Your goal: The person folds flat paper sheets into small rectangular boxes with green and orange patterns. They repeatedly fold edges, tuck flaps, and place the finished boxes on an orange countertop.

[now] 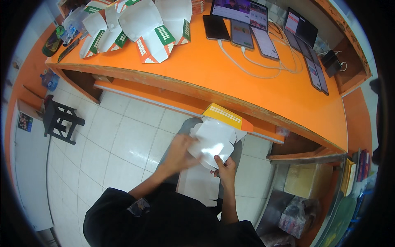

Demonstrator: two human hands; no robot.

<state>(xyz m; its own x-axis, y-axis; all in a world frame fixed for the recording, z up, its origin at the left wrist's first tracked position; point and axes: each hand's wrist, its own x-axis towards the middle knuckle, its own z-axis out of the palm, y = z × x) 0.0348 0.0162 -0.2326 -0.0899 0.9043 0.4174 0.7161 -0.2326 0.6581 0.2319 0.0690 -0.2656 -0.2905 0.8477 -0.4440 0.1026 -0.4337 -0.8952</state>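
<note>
A person in a black top handles a partly folded carton [214, 138] over the lap, close to the front edge of an orange counter [185, 61]. From where I stand, the carton's white inside faces up and catches the light; its yellow printed panel [223, 114] forms the far end, pointing toward the counter, with an orange end at its right corner. The carton's long axis appears to run away from the person, from the near flap at the right hand [226, 169] out to that panel, while the panel's own length slants from far left to near right.

The right hand pinches the near edge, thumb flat on the white face, other fingers curled beneath. The left hand [181, 152] is a blur at the carton's left side; I cannot tell whether its fingers are spread or pressed together, or whether they touch the card. Below, a pale flat card [198, 185] lies on the lap.

On the counter, open green-and-orange boxes [138, 22] crowd the left, and phones [242, 35] trailing white cables [230, 59] lie to the right. A black stool [61, 119] stands on the tiled floor [127, 138] at left.
</note>
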